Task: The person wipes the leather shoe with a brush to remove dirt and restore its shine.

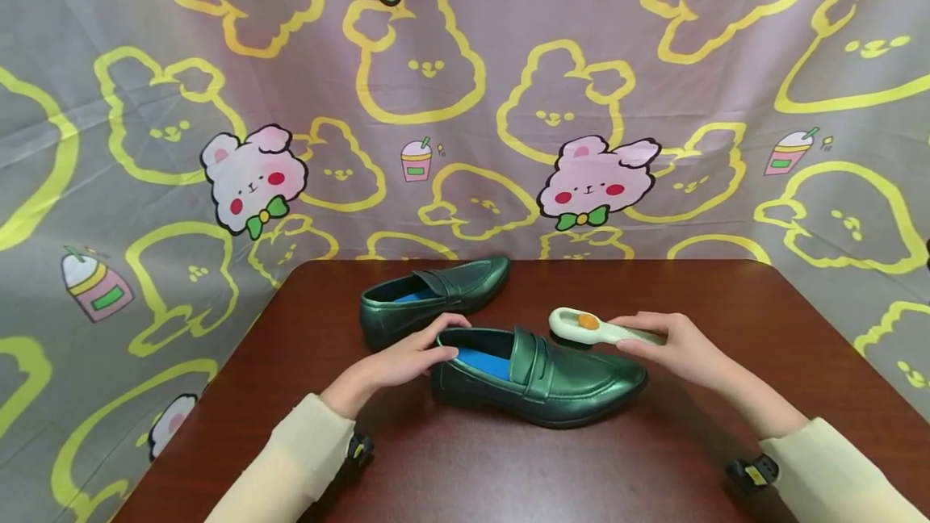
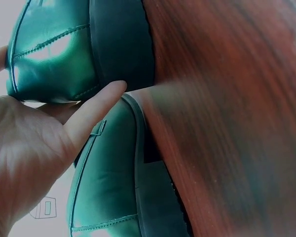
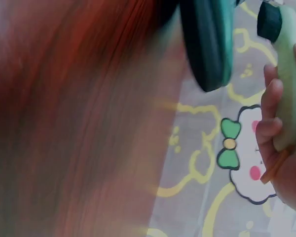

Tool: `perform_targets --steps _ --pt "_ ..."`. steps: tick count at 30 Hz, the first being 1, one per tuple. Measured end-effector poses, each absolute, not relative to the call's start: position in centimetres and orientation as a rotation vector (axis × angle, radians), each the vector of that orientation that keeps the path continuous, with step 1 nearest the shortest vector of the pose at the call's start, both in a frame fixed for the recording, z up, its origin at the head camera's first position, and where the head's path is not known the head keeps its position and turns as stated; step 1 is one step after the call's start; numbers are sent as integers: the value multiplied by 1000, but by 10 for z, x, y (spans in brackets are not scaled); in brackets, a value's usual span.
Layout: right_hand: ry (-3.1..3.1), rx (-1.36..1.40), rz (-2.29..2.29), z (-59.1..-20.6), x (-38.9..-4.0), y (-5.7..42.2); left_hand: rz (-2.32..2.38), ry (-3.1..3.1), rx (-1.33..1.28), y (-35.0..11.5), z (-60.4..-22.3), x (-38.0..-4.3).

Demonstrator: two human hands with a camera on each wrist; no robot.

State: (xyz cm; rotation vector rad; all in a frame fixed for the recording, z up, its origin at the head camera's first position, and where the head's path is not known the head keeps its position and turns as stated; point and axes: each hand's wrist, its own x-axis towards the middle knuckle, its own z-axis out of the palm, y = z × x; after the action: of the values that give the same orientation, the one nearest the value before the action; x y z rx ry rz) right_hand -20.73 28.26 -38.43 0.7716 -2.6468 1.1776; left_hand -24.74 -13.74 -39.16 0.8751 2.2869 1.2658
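Metallic-green penny loafer (image 1: 574, 382), sole down on the tabletop (image 1: 508, 474), toe to the right. The left hand (image 1: 407, 357) grips its heel, presumably to steady it and leave the vamp exposed. The right hand (image 1: 679, 345) clasps the handle of a pale-green brush (image 1: 599, 331), dark bristles downward near the vamp, apparently for control; contact cannot be told. The matching loafer (image 1: 400, 317) stands behind, seemingly aside for working room. Beyond hangs a rabbit-print cloth (image 1: 465, 23). No brand or lettering is legible.
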Motion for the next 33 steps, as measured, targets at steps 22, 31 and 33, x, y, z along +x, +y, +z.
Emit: perform_targets --steps 22,31,33 --pt "-2470 1113 1109 -389 -174 274 1249 2281 866 -138 -391 -247" --pt "-2506 962 995 -396 -183 291 1264 2270 853 -137 -389 -247" --pt "-2522 877 955 -395 -182 295 1268 2271 853 -137 -390 -247"
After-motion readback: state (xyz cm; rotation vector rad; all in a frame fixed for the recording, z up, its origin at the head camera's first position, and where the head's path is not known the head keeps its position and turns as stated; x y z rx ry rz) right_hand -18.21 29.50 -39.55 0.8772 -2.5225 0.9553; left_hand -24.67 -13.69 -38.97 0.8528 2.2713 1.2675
